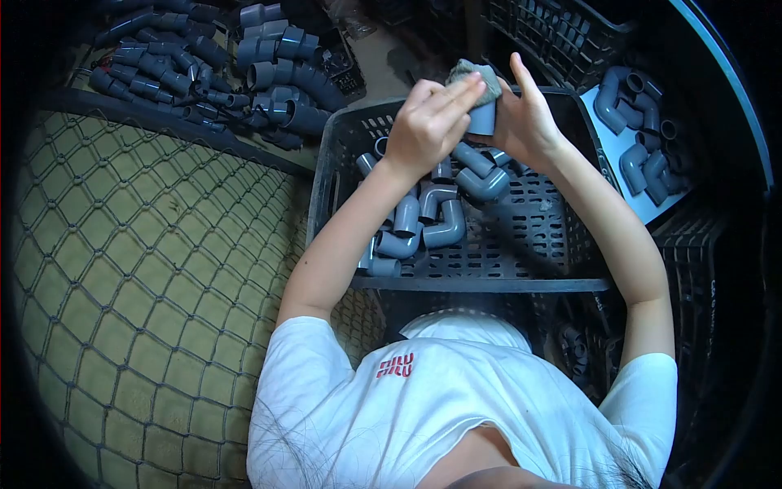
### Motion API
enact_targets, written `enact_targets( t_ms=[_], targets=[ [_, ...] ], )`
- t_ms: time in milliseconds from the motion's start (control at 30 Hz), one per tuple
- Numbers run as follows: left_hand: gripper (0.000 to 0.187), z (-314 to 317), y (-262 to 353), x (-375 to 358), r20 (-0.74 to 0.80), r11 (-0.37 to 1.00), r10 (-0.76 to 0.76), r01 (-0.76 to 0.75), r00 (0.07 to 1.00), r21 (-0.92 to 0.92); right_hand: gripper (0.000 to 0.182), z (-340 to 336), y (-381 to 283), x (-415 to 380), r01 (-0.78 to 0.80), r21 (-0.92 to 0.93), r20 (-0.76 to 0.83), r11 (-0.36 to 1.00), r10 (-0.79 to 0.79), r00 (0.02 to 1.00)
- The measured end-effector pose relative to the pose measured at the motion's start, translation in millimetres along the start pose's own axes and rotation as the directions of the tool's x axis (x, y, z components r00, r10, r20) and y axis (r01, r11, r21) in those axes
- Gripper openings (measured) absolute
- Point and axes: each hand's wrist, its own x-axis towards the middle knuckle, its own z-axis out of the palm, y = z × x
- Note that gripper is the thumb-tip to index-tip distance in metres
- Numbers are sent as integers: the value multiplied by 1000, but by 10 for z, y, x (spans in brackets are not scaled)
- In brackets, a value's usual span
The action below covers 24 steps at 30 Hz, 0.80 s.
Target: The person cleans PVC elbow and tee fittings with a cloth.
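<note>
I see the left hand's (425, 124) fingers pinching a grey cloth (476, 80) against a grey pipe piece (482, 120), gripped by the right hand (528, 124), near the black crate's (489, 285) twelve o'clock. Pipe elbows (445, 228) lie inside, mostly toward nine.

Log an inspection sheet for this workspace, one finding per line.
Surface: slotted black crate, grey elbow fittings inside.
Job's things: grey cloth against held grey fitting.
Clutter: piled fittings upper left; more on white board at right.
Hands: left hand presses the cloth; right hand at the held fitting, grip partly hidden.
Cables: nothing seen.
Surroundings: mesh-covered panel at left, another crate upper right.
</note>
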Motion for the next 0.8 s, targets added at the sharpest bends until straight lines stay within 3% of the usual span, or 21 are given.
enact_targets(
  t_ms=[33, 67, 100, 200, 267, 300, 400, 467, 500, 567, 600, 633, 700, 800],
  targets=[
    [43, 3, 39, -26, -16, 999, -45, 45, 999, -10, 98, 4, 3, 5, -25, 4, 2, 1000, 25, 1000],
    [41, -3, 107, -63, 44, 999, -20, 22, 999, -42, 98, 5, -16, -20, -51, 2, -81, 999, 51, 995],
    [37, -1, 157, -76, 83, 997, 55, -50, 995, -60, 100, -59, -24, 21, -36, 63, -60, 997, 39, 997],
    [36, 39, 126, -65, 102, 996, 78, -72, 992, -54, 95, -99, -12, 41, 27, -63, -112, 998, -34, 993],
    [37, 12, 62, 3, -6, 999, -36, 36, 999, -15, 85, 8, -13, 38, 18, -57, -99, 998, -24, 995],
    [37, 12, 60, -2, -4, 999, -32, 32, 999, -15, 84, 1, 46, 71, 47, -38, -33, 998, -48, 998],
    [44, 6, 103, -87, -46, 995, -96, 95, 994, -33, 84, -33, 109, 105, 81, -81, -69, 993, -87, 994],
    [44, 12, 81, -64, -68, 987, -155, 152, 986, -42, 86, -75, 134, 134, 187, -424, -75, 886, -241, 968],
    [45, 7, 65, -39, -87, 977, -211, 207, 974, -52, 97, -9, 60, 21, 210, -473, 9, 855, -234, 972],
    [37, 7, -33, 3, -154, 951, -309, 303, 939, -63, 97, -25, 108, 1, 287, -598, 176, 748, -226, 958],
    [35, 1, -89, -31, -156, 932, -357, 340, 921, -128, 100, -35, 177, 50, 469, -801, 336, 372, -370, 866],
    [33, -14, -129, -63, -156, 908, -403, 372, 902, -194, 100, -86, 206, -26, 468, -868, 393, 164, -346, 852],
    [32, -47, -132, -95, -154, 923, -364, 335, 918, -189, 104, -110, 232, 22, 486, -830, 365, 273, -392, 844],
    [32, -69, 1, -84, -117, 956, -257, 234, 959, -178, 110, -142, 108, 40, 341, -874, 187, 347, -406, 894]
  ],
)
